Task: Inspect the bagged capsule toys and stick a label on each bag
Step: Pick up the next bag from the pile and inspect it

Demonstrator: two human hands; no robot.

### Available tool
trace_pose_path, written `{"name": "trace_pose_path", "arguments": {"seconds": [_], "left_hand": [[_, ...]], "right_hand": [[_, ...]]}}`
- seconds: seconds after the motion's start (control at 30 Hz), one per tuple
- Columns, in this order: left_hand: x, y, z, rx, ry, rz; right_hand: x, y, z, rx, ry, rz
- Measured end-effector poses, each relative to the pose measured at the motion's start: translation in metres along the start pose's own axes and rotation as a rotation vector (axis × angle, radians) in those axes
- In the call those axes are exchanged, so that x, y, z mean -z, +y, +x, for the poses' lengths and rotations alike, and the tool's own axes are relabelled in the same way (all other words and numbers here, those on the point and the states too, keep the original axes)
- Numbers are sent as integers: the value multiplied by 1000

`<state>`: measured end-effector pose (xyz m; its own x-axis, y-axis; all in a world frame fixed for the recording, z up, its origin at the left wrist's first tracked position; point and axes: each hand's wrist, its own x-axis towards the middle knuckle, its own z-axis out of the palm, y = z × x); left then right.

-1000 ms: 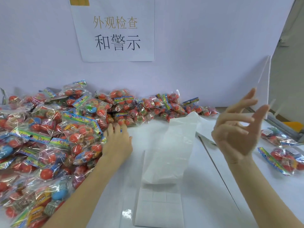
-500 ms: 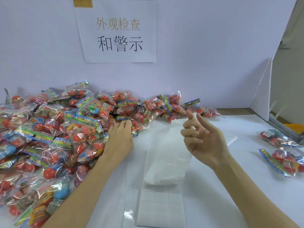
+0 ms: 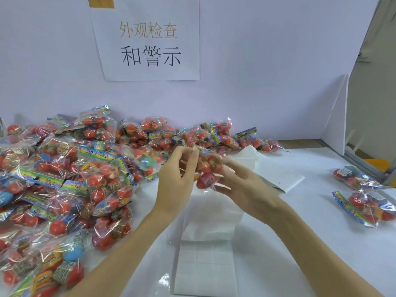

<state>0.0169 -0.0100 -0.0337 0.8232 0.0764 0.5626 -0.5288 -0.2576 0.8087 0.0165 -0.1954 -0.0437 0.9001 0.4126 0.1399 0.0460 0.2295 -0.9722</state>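
Fingers (image 3: 188, 159) of both hands pinch crinkly clear bag (image 3: 209, 171) holding glossy round red capsules.

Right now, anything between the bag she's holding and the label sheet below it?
Nothing visible. Both hands, left hand and right hand, hold the held bag up in the air, and the label sheet lies on the table directly below and nearer the camera, with only bare backing paper between.
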Motion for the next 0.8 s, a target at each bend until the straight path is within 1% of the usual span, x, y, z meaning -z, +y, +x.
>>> {"name": "trace_pose_path", "arguments": {"seconds": [0.07, 0.17, 0.2, 0.27, 0.3, 0.33, 0.43, 0.53, 0.6, 0.7, 0.8], "left_hand": [[-2, -1, -2, 55, -52, -43], [-2, -4, -1, 146, -198, -144], [-2, -5, -2, 170, -221, -169], [-3, -6, -3, 214, -167, -201], [-2, -7, -2, 239, -132, -220], [-1, -7, -1, 257, -129, -244], [5, -8, 3, 282, -218, -302], [5, -7, 3, 295, -257, -251], [3, -8, 3, 336, -253, -318], [4, -12, 6, 378, -218, -422], [3, -13, 6, 440, -133, -475]], "right_hand": [[-2, 1, 0, 9, 19, 0], [-1, 1, 1, 14, 121, 16], [0, 1, 1, 18, 139, 29], [-1, 0, 1, 17, 167, 36], [-1, -1, 1, 19, 188, 17], [-1, -3, 0, 33, 220, -31], [-3, -6, 0, 122, 326, -208], [-2, -3, 1, 183, 393, -203], [0, -2, 2, 183, 464, -204], [2, -2, 2, 169, 549, -190], [1, -2, 2, 172, 535, -154]]}}
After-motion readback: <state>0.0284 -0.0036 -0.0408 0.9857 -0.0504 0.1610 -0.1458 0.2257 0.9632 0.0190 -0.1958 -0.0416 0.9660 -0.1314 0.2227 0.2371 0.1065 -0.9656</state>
